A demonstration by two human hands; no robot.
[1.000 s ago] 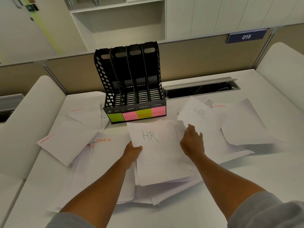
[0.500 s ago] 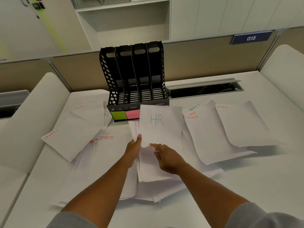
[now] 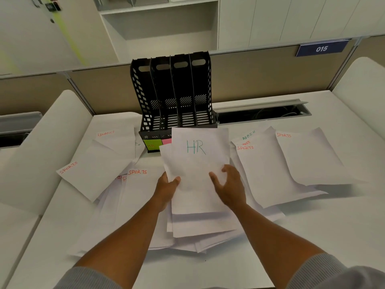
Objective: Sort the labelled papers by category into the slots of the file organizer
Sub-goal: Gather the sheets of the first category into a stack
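A black four-slot file organizer [image 3: 175, 90] stands at the back of the white desk, with coloured sticky labels along its front base. The green label [image 3: 151, 143] reads HR. I hold a white sheet marked HR [image 3: 198, 163] tilted up in front of the organizer, hiding most of the labels. My left hand [image 3: 167, 187] pinches its lower left edge together with another sheet behind it. My right hand [image 3: 228, 184] grips the lower right part. More white sheets lie stacked under my hands.
Loose papers cover the desk: SPORTS sheet [image 3: 91, 174] and FINANCE sheet [image 3: 115, 138] on the left, ADMIN sheet [image 3: 253, 136] and more SPORTS sheets [image 3: 270, 170] on the right. An open cable trough [image 3: 262, 113] runs behind. A beige partition [image 3: 260, 76] backs the desk.
My right hand left the papers on the right and came over to the HR sheet. Both hands lifted that sheet off the pile toward the organizer.
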